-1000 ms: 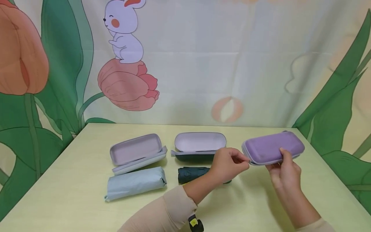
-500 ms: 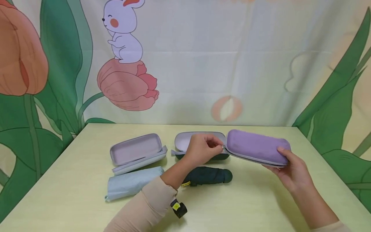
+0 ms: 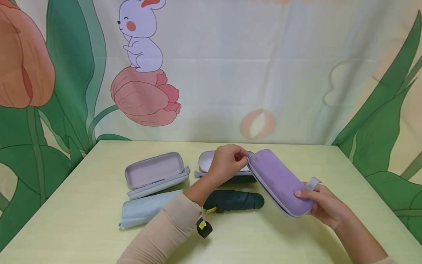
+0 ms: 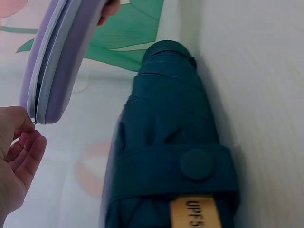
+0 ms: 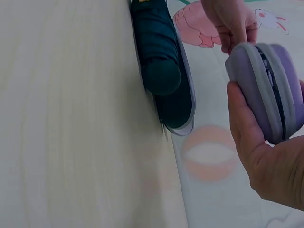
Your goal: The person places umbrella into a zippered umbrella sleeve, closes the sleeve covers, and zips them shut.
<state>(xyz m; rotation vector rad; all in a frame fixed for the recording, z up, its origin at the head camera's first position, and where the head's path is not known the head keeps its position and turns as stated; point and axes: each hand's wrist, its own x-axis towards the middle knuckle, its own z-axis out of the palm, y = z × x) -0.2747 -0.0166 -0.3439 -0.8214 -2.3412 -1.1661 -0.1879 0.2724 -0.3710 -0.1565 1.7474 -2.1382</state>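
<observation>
A purple zip case [image 3: 280, 179] is held above the table, slanting down toward the right. My right hand [image 3: 329, 203] grips its lower end, thumb on top and fingers beneath. At the upper left corner my left hand [image 3: 229, 163] pinches the zipper pull, which is mostly hidden by the fingers. Between the grey zipper bands of the case [image 4: 57, 61] a dark gap shows in the left wrist view. The right wrist view also shows a gap along the case [image 5: 247, 80] near my right hand [image 5: 270, 166].
A dark green folded umbrella [image 3: 234, 200] lies in front of an open dark case [image 3: 206, 161] with a pale lining, partly behind my left hand. Farther left, a light blue folded umbrella [image 3: 148, 211] lies before another open case [image 3: 155, 170]. A printed curtain [image 3: 214, 91] hangs behind the table.
The purple case has moved left and turned, its right end swinging down toward me. My left hand has moved left and up, still pinching at the case's corner.
</observation>
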